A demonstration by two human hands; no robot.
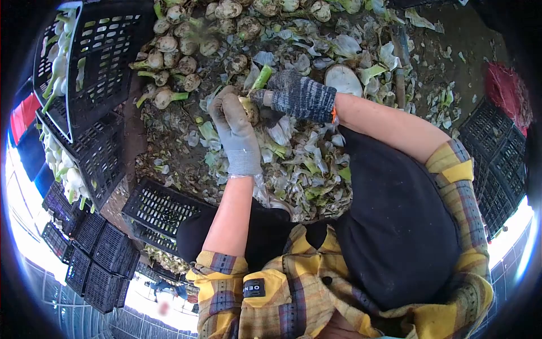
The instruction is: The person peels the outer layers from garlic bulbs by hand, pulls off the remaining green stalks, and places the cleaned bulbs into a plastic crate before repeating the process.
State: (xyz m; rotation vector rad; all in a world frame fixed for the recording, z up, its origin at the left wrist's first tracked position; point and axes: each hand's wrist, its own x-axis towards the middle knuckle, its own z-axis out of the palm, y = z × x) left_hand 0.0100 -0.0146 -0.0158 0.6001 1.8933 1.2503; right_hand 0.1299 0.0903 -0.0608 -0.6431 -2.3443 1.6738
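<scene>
One bulb [249,111] is pinched by the gloved left hand [234,125], above a litter of peelings [316,168]. One green stem [261,77] is met by the curled, gloved right hand [298,95], whose exact grip cannot be told; more than a dozen loose bulbs [171,59] are heaped ahead.

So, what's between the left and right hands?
The head view shows a bulb and a green stalk between the left hand and right hand.
</scene>
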